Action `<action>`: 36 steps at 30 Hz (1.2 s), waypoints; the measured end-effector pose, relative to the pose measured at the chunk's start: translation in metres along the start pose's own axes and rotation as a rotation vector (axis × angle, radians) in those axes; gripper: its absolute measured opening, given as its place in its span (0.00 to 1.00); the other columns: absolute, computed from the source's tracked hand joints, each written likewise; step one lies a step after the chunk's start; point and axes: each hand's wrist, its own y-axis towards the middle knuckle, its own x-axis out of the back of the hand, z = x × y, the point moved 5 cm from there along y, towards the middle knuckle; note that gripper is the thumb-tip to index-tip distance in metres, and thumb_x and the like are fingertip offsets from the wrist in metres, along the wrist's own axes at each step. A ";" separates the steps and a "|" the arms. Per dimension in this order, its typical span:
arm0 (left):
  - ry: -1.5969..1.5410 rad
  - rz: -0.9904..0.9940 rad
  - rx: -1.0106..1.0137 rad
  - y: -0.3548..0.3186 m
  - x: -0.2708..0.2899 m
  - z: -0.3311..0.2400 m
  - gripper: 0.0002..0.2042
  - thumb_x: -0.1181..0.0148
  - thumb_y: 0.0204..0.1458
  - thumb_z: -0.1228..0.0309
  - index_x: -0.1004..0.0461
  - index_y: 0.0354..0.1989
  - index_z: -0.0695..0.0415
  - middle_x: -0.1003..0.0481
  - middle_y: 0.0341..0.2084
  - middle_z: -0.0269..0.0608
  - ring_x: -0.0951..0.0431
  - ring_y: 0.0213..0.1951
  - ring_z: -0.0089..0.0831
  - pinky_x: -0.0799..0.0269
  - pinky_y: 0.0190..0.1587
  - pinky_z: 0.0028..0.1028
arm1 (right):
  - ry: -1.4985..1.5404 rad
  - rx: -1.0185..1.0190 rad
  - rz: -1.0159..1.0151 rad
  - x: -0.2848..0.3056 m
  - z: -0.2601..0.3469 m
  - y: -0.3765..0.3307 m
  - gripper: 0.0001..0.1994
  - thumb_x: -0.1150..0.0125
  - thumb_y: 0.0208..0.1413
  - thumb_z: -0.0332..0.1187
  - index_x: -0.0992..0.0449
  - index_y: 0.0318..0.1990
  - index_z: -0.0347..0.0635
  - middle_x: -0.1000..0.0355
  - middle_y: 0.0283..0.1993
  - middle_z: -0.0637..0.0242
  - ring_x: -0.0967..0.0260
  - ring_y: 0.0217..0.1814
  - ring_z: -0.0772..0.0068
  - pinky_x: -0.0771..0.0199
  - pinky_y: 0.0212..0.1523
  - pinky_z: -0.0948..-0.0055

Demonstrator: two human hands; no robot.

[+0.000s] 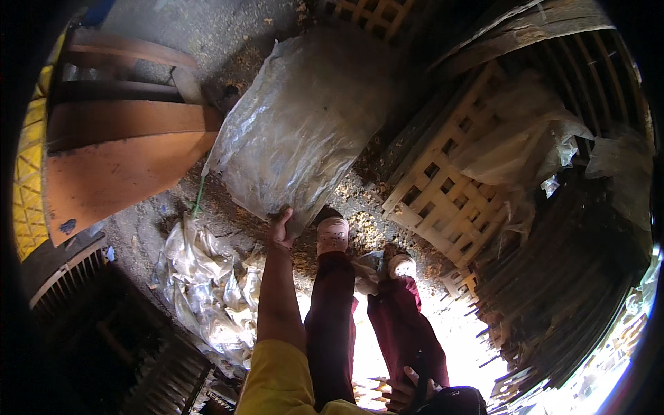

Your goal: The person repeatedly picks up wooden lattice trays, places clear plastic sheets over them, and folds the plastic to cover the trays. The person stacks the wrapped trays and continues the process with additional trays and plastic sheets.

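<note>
From my end, the left hand [280, 227] grips the near edge of the plastic sheet [304, 121], which lies ahead of the feet [333, 237]; the right hand [404, 393] is too cut off for me to tell its state. I'd worry that this single hold could tear thin film, or a foot pin it. Its long axis runs away, leaning right.

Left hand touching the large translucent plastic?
Touching. The head view shows the left hand gripping the near edge of the large translucent plastic, with no gap between them.
</note>
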 end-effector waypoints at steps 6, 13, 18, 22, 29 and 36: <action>0.354 -0.218 0.125 0.041 0.032 0.022 0.26 0.42 0.49 0.63 0.40 0.56 0.58 0.32 0.48 0.39 0.33 0.50 0.34 0.37 0.51 0.35 | 0.009 -0.020 -0.055 0.008 0.006 0.014 0.24 0.53 0.58 0.43 0.44 0.60 0.45 0.36 0.52 0.52 0.36 0.51 0.54 0.35 0.52 0.55; 0.706 -0.408 -0.068 0.084 0.044 0.011 0.29 0.40 0.49 0.64 0.42 0.57 0.62 0.32 0.46 0.43 0.32 0.45 0.41 0.36 0.48 0.32 | 0.066 0.001 -0.040 0.009 0.005 0.016 0.24 0.52 0.58 0.43 0.43 0.59 0.45 0.34 0.50 0.54 0.34 0.48 0.56 0.34 0.50 0.57; 0.840 -0.737 -0.146 0.057 -0.025 0.037 0.24 0.43 0.50 0.68 0.40 0.54 0.62 0.31 0.45 0.49 0.30 0.45 0.39 0.34 0.46 0.33 | 0.154 0.066 -0.009 0.009 0.000 0.014 0.24 0.51 0.57 0.43 0.42 0.59 0.44 0.32 0.48 0.55 0.33 0.46 0.57 0.33 0.48 0.58; 1.122 -0.291 -0.329 -0.021 -0.131 0.073 0.12 0.44 0.46 0.75 0.32 0.40 0.61 0.27 0.37 0.48 0.27 0.37 0.40 0.32 0.41 0.34 | 0.205 0.147 0.051 0.014 -0.004 0.007 0.24 0.50 0.56 0.43 0.41 0.59 0.44 0.31 0.47 0.56 0.32 0.45 0.58 0.32 0.47 0.59; 1.970 0.110 0.472 -0.196 -0.087 0.087 0.32 0.45 0.45 0.54 0.42 0.60 0.51 0.36 0.54 0.46 0.38 0.55 0.59 0.47 0.59 0.48 | -0.764 1.142 -0.469 0.046 0.019 -0.028 0.19 0.45 0.52 0.35 0.32 0.52 0.45 0.28 0.40 0.57 0.31 0.39 0.59 0.31 0.42 0.62; 1.469 -0.047 0.531 -0.345 0.092 0.073 0.25 0.49 0.49 0.46 0.24 0.36 0.59 0.23 0.31 0.46 0.23 0.35 0.37 0.28 0.36 0.33 | -1.226 0.490 -0.905 0.093 0.049 -0.013 0.12 0.47 0.48 0.42 0.22 0.33 0.48 0.25 0.32 0.59 0.29 0.34 0.55 0.31 0.42 0.58</action>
